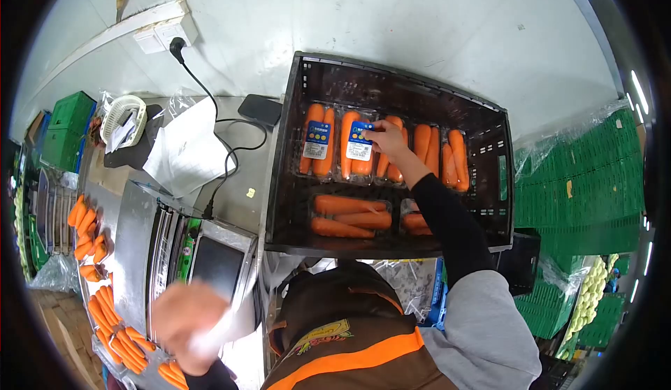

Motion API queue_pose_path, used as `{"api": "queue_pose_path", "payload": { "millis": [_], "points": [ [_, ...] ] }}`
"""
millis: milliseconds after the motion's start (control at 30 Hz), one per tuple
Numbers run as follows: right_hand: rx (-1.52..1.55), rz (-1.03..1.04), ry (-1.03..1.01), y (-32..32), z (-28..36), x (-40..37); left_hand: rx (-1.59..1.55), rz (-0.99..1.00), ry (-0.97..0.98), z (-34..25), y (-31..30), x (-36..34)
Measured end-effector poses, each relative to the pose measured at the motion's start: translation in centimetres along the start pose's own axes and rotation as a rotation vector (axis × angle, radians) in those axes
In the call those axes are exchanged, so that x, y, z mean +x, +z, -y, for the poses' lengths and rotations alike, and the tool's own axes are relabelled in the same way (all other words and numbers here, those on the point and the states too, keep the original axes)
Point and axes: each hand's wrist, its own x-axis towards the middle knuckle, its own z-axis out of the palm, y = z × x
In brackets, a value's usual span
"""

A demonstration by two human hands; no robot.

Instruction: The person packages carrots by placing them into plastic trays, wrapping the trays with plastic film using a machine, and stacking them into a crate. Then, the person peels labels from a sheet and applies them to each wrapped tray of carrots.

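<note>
Inside a black plastic crate [402, 240], my right hand [386, 140] has its fingers closed at the upper right corner of a blue-and-white label [361, 140]. That label lies over the second clear pack of carrots [346, 163] from the left. The leftmost pack of carrots [307, 163] carries a similar label [318, 140]. Several other carrot packs, with no label visible, lie to the right and in the front row. Motion smears my left hand [185, 320], low over the metal machine [136, 250]; a blurred white thing [210, 335] shows at its fingers.
Loose carrots [105, 313] are piled at the left edge of the bench. Behind the machine lie white paper [185, 149], a black phone-like slab [260, 110] and a power cord [222, 142]. A white basket [124, 121] stands farther left. Green crates [580, 180] are stacked at right.
</note>
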Motion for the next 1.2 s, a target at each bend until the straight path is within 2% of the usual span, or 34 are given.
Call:
{"api": "queue_pose_path", "payload": {
  "millis": [67,100,133,167,200,233,267,300,333,367,400,433,500,567,600,700,733,833,900,933,967,1000,1033,1100,1133,1167,1200],
  "points": [
    [-0.148,0.026,-0.106,-0.1,-2.4,2.2,-0.628,0.421,0.227,-1.9,-2.2,1.7],
    [-0.149,0.032,-0.104,-0.3,-3.3,2.9,-0.736,0.534,0.268,-3.2,-2.9,2.4],
    [-0.289,-0.002,-0.196,-0.3,-3.8,3.3,-0.771,0.590,0.294,-4.2,-3.0,3.0],
    [-0.427,-0.036,-0.291,-0.1,-4.0,3.6,-0.736,0.589,0.303,-4.8,-2.5,3.3],
    [-0.425,-0.030,-0.296,0.7,-2.2,1.8,-0.628,0.538,0.281,-4.5,-2.1,3.6],
    [-0.777,-0.228,-0.416,1.3,-0.5,-0.5,-0.431,0.452,0.243,-4.0,-1.2,3.6],
    [-1.125,-0.432,-0.532,2.0,1.3,-2.7,-0.094,0.318,0.150,-3.7,0.0,3.0],
    [-1.118,-0.422,-0.540,2.3,1.7,-3.5,0.234,0.197,-0.011,-2.4,1.8,2.4],
    [-0.851,-0.233,-0.630,2.6,2.0,-3.9,0.280,0.152,-0.180,-0.7,2.9,2.2],
    [-0.586,-0.041,-0.710,3.1,2.9,-4.3,0.121,0.008,-0.410,1.7,4.3,1.4],
    [-0.264,0.277,-0.564,4.3,5.7,-8.2,-0.060,-0.090,-0.515,3.8,5.6,1.0],
    [0.065,0.571,-0.385,5.6,8.5,-13.6,-0.123,-0.088,-0.440,6.0,6.4,0.5],
    [0.127,0.844,-0.394,6.4,9.0,-19.8,-0.254,-0.168,-0.501,8.3,8.0,0.0],
    [-0.027,0.841,-0.434,6.3,9.2,-21.8,-0.295,-0.183,-0.506,9.3,8.8,-0.3],
    [-0.146,0.694,-0.598,6.6,7.9,-22.6,-0.331,-0.203,-0.511,9.5,9.2,-0.4],
    [-0.078,0.542,-0.665,6.2,7.1,-23.6,-0.407,-0.231,-0.570,10.0,10.5,-0.7],
    [-0.082,0.529,-0.663,6.0,6.5,-23.6,-0.374,-0.235,-0.535,10.1,11.2,-0.6],
    [-0.297,0.269,-0.960,5.2,5.3,-23.7,-0.365,-0.191,-0.506,10.9,12.4,-1.4],
    [-0.367,0.214,-1.083,4.1,4.8,-23.8,-0.272,-0.150,-0.583,10.3,12.5,-1.5],
    [-0.389,0.192,-1.131,3.5,4.6,-23.7,-0.032,-0.075,-0.411,10.0,12.1,-1.1],
    [-0.399,0.180,-1.131,2.5,4.9,-23.5,0.208,-0.005,-0.230,9.3,11.9,-0.5],
    [-0.184,0.072,-0.810,0.9,5.5,-23.3,0.362,-0.016,-0.153,8.3,11.8,0.3],
    [0.028,-0.027,-0.483,-0.8,6.2,-22.8,0.359,-0.050,-0.143,8.5,11.6,0.3],
    [0.147,-0.084,-0.333,-5.4,8.2,-19.1,0.143,-0.116,-0.384,9.1,11.0,-0.3],
    [0.280,-0.022,-0.320,-7.2,8.1,-16.4,0.090,-0.177,-0.443,8.1,11.4,0.4],
    [0.415,0.041,-0.305,-8.5,7.1,-13.6,0.093,-0.177,-0.443,7.5,11.1,1.0],
    [0.416,0.042,-0.306,-9.3,5.8,-11.0,0.200,-0.053,-0.324,7.0,10.7,1.6]
  ]
}}
